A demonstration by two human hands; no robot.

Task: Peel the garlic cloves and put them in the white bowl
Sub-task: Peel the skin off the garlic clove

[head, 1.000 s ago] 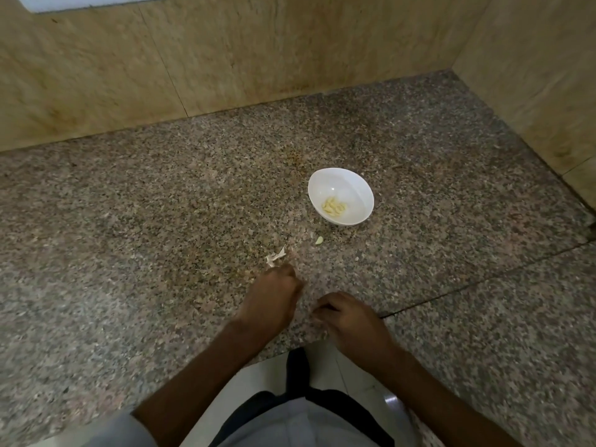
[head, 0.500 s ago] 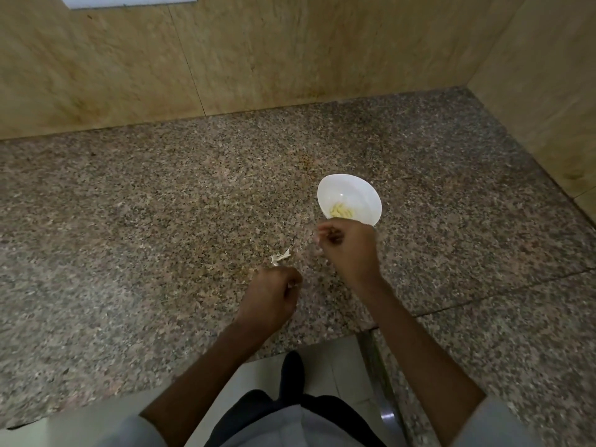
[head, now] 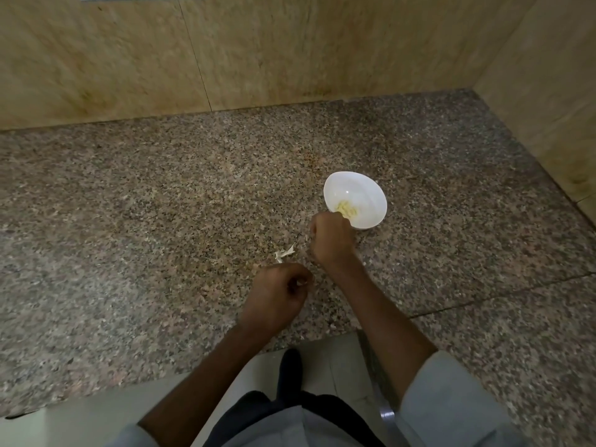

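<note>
The white bowl (head: pixel 364 191) stands on the granite counter and holds several peeled yellowish garlic cloves (head: pixel 346 208). My right hand (head: pixel 330 238) is at the bowl's near-left rim. Its fingers are curled and reach over the edge, and the hand's back hides what they pinch. Nearer to me and to the left, my left hand (head: pixel 277 293) hovers low over the counter. Its fingers are curled round a small pale bit of garlic (head: pixel 301 282). A scrap of white garlic skin (head: pixel 285 252) lies between the two hands.
The speckled granite counter (head: pixel 145 221) runs into a corner with beige stone walls (head: pixel 258 53) behind and on the right. A seam (head: pixel 483 301) crosses the counter on the right. Tiny skin flakes lie around the hands. The counter's front edge is just before my body.
My right hand moved from near the front edge out to the loose clove on the counter, then on to the bowl's rim. My left hand stayed put, fingers curled.
</note>
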